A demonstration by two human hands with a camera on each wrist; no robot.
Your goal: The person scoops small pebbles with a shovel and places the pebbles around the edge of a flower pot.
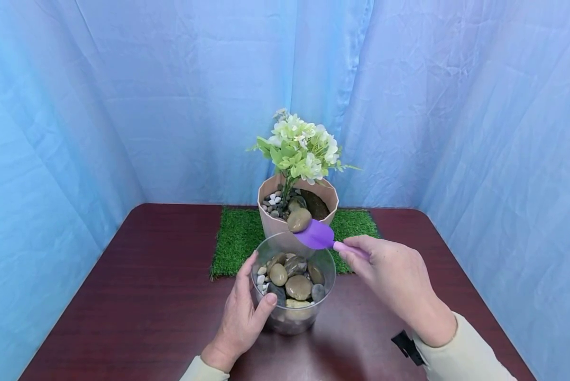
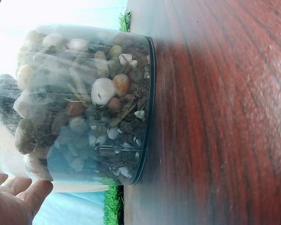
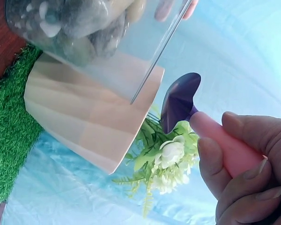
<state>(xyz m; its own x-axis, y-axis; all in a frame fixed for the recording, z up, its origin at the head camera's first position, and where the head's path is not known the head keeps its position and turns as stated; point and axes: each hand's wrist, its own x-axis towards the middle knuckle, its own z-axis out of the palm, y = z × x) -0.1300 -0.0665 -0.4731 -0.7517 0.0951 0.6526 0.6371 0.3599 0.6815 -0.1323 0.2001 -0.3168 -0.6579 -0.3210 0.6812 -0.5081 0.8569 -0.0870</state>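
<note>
A person's left hand and right hand, both bare, emerge from long, pale cream sleeves; the left sleeve shows only its cuff end, the right sleeve a longer stretch of plain, softly creased fabric. An angular black strap-like piece juts out beside the right cuff, its exact nature too small to tell.

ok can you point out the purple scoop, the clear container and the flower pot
Purple scoop [image 1: 318, 236]: head view, on its blade.
Clear container [image 1: 292, 321]: head view, on its front wall.
Flower pot [image 3: 89, 110]: right wrist view, on its outer wall.
</note>
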